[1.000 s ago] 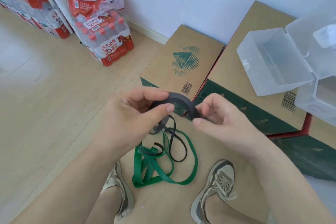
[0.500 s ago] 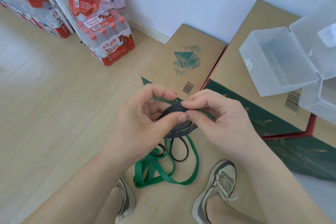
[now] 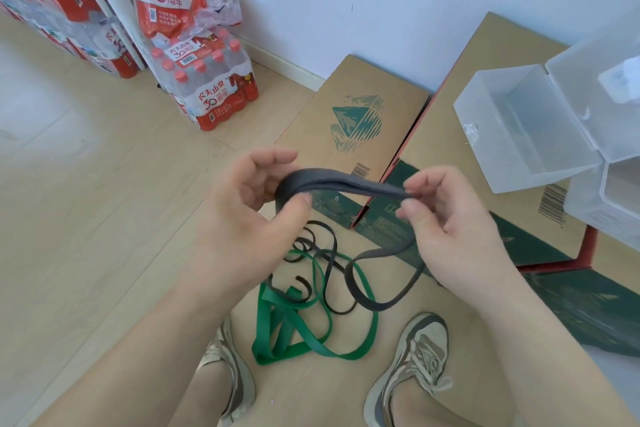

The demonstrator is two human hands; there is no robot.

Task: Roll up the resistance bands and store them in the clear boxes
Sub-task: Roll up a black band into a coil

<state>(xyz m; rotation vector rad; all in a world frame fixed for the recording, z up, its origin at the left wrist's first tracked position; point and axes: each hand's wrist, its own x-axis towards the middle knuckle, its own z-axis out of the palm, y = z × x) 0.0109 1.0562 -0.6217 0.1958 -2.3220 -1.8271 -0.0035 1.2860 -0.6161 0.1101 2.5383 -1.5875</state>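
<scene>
A dark grey resistance band (image 3: 341, 182) stretches between my hands above the floor. My left hand (image 3: 249, 215) grips its rolled end with thumb and fingers. My right hand (image 3: 446, 225) pinches the band at its right end, and the rest hangs down in a loose loop (image 3: 377, 302). Below lie a green band (image 3: 294, 333) and a thin black band (image 3: 325, 253), tangled on the floor between my shoes. An open clear box (image 3: 519, 135) sits on a cardboard carton at the right, empty inside.
Two flat cardboard cartons (image 3: 349, 121) lie against the white wall. A second clear box (image 3: 616, 204) stands at the right edge. Packs of bottled water (image 3: 207, 87) stand at the back left on the wooden floor. My shoes (image 3: 412, 371) are at the bottom.
My hands have drawn apart, the right one moving right. The grey band, bunched into a small roll between them before, now stretches out flat, with a loop hanging below.
</scene>
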